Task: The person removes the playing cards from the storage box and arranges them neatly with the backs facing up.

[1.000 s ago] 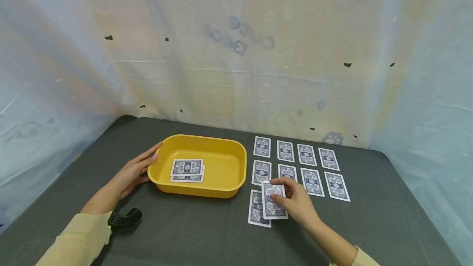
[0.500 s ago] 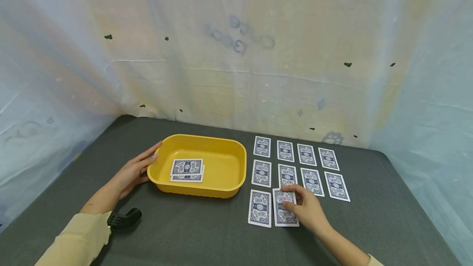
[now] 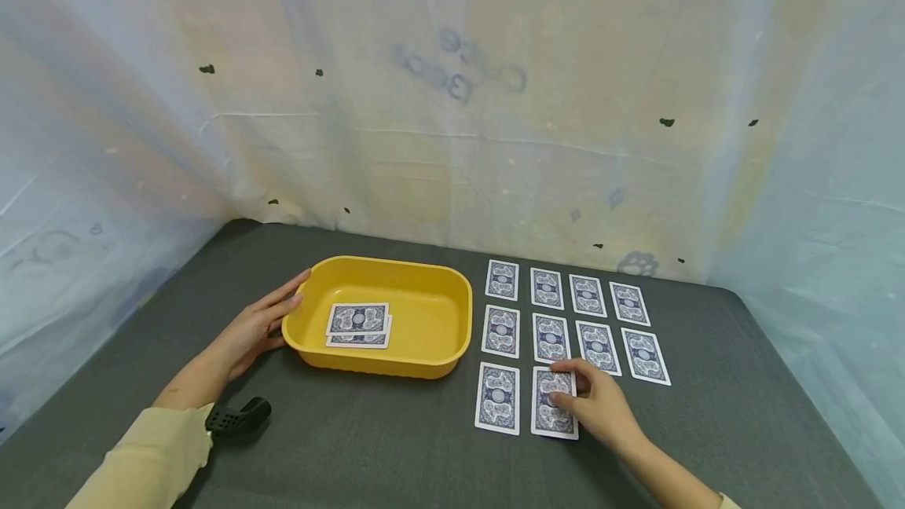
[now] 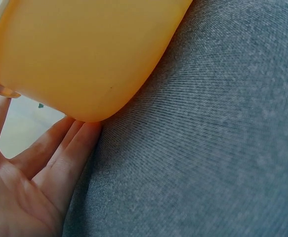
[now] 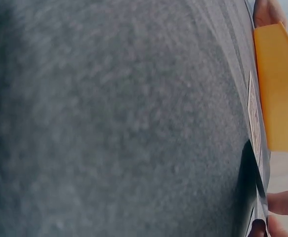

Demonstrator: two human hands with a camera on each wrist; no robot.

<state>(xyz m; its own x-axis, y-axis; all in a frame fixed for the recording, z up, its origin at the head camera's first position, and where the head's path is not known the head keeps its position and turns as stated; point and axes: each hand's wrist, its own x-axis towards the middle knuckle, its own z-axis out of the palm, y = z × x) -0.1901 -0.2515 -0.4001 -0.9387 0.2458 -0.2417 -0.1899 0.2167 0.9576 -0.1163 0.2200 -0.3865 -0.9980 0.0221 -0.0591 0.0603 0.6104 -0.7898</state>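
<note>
My right hand (image 3: 595,407) pinches a blue-and-white patterned playing card (image 3: 543,421) at its right part, thumb on its back. That card is low over the cloth, with a dark shadow under its edge in the right wrist view. Just left of it lies another face-down card (image 3: 497,398). My left hand (image 3: 253,331) rests with fairly straight fingers against the left end of a yellow tray (image 3: 417,368). In the left wrist view, its fingertips (image 4: 87,129) touch the tray's outer wall (image 4: 94,59). Two overlapping cards (image 3: 358,320) lie inside the tray, backs up.
Two rows of face-down cards lie beyond my right hand, among them a nearby card (image 3: 551,336) and a far-right card (image 3: 645,356). Dark grey cloth (image 3: 368,446) covers the table. A pale curtain (image 3: 452,140) hangs behind and at both sides.
My right hand has moved right and slightly nearer with the pinched card, off the lower-left card it was overlapping. The left hand and tray have stayed put.
</note>
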